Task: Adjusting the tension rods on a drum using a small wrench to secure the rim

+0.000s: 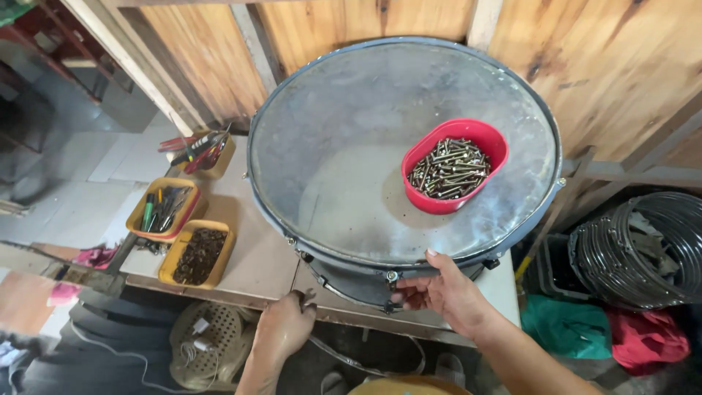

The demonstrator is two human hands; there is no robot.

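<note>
Nearest the viewer, the left hand (284,327) sits at the front edge of the desk (259,263), fingers closed around a small metal tool (307,296) that is only partly visible; its kind cannot be told. The right hand (442,292) is open, thumb up on the hoop of the drum (380,146) and fingers curled under the rim beside a tension lug (393,276).

The drum lies flat on the desk, head upward, directly ahead of both hands. The lug sits between the hands, touching the right-hand fingers and just beyond the tool tip. The right hand is the nearer one to the drum. The lug bolt appears to run vertically down the shell.

On the drumhead, right of centre, stands a red oval bowl (479,135) filled with long metal screws (447,168).

Left of the drum, three yellow trays stand on the desk:
- the nearest tray (170,271) holds small dark hardware;
- the middle tray (139,219) holds hand tools;
- the farthest tray (223,164) holds red-handled pliers and cutters.

To the right, below desk level, a stack of black hoops (629,249) rests above green and red cloth. Wooden wall panels close the background.
</note>
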